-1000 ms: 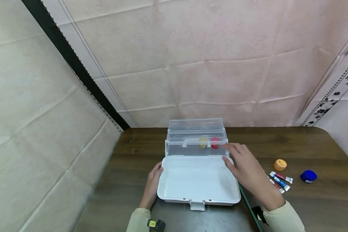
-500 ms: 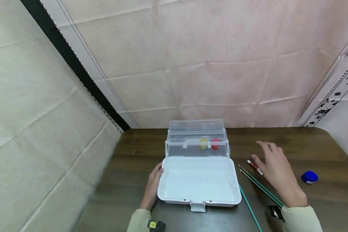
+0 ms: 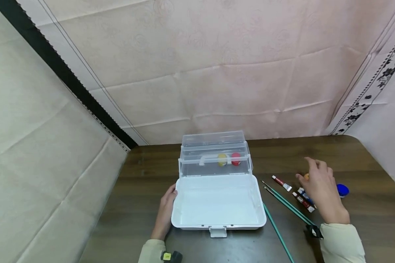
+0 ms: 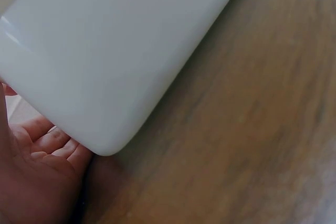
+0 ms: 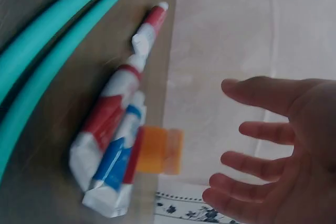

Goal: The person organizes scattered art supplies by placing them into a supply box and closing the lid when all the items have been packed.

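Note:
My left hand (image 3: 165,210) grips the left side of a white plastic storage box (image 3: 218,201) with its clear lid (image 3: 214,138) raised. Part of that hand's fingers is hidden by the box wall in the left wrist view. My right hand (image 3: 324,190) is above the table on the right, its fingers spread and holding nothing. Nearest to it is a small orange-capped jar (image 5: 157,150), partly covered by the hand in the head view. Beside that lie a blue paint tube (image 5: 116,156) and a red paint tube (image 5: 105,114). Another red paint tube (image 3: 282,183) lies closer to the box.
Green paintbrushes (image 3: 289,204) lie between the box and the tubes, with another green brush (image 3: 278,233) by the box's right side. A blue-capped jar (image 3: 342,190) stands beyond my right hand. A yellow jar (image 3: 222,159) and a red jar (image 3: 236,159) show through the clear lid.
My right hand has left the lid's right side and moved right, over the orange-capped jar. The left hand stays on the box. The head view has shifted slightly.

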Available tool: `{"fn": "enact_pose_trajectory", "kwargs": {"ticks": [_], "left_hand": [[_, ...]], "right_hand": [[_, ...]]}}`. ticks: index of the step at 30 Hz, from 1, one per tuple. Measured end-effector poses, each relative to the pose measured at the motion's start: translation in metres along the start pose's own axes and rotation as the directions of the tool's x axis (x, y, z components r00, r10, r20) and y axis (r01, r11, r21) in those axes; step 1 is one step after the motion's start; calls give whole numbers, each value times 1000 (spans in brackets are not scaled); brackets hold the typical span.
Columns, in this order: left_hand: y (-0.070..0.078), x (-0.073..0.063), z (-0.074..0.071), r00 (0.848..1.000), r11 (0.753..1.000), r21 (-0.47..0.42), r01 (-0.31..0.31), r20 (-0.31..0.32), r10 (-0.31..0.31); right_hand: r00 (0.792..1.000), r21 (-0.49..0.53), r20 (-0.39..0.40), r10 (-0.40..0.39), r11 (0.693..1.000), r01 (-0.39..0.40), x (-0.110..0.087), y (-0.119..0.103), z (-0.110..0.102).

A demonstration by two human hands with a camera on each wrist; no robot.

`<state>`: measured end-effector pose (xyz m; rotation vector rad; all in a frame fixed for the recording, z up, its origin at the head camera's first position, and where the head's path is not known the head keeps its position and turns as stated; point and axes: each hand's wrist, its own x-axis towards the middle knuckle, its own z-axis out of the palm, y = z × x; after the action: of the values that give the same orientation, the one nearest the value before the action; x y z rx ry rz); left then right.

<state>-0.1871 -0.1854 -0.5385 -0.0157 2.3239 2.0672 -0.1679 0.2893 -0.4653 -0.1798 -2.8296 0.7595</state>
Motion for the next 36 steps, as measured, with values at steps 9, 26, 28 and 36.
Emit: {"fn": "enact_pose_trajectory", "kwargs": {"ticks": [9, 26, 28, 36], "left_hand": [[2, 1, 0, 1000, 1000, 4, -1, 16, 1], [0, -1, 0, 1000, 1000, -5, -11, 10, 12], [0, -1, 0, 1000, 1000, -3, -14, 9, 14], [2, -1, 2, 1000, 1000, 1, -9, 13, 9]], "right_hand": [[984, 18, 125, 125, 992, -128, 3, 22, 1], [980, 8, 171, 97, 995, -100, 6, 44, 7], [979, 0, 178, 95, 995, -96, 7, 45, 6], [971, -25, 216, 100, 995, -97, 9, 49, 4]]}}
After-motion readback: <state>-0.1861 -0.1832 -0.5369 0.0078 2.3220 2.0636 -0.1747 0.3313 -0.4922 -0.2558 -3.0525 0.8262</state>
